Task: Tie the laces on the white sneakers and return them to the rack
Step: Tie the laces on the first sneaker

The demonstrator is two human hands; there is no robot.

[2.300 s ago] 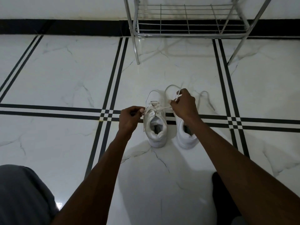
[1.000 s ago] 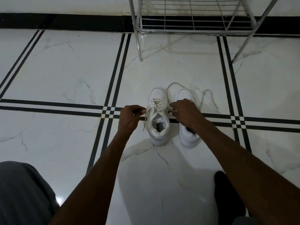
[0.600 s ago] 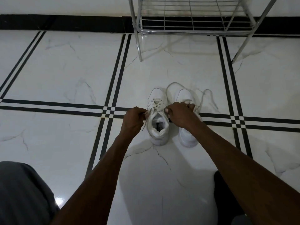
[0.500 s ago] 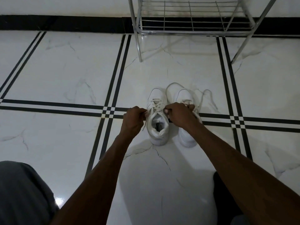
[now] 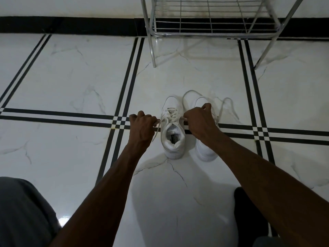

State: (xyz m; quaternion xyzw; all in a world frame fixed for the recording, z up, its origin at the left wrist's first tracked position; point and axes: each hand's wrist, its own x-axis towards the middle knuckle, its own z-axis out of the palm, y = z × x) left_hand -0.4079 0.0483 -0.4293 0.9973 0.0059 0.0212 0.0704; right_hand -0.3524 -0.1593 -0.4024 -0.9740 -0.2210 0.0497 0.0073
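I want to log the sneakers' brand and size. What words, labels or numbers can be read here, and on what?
Nothing can be read.
Label inside the left sneaker: dark print on the insole, too small and blurred to read.
Right sneaker, laces, rack, floor: no text visible.

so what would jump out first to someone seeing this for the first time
Two bare hands, the left hand and right hand, pinch the laces of the left white sneaker at the centre of the marble floor. Beside it, the right white sneaker trails loose laces. A chrome wire shoe rack stands empty behind.
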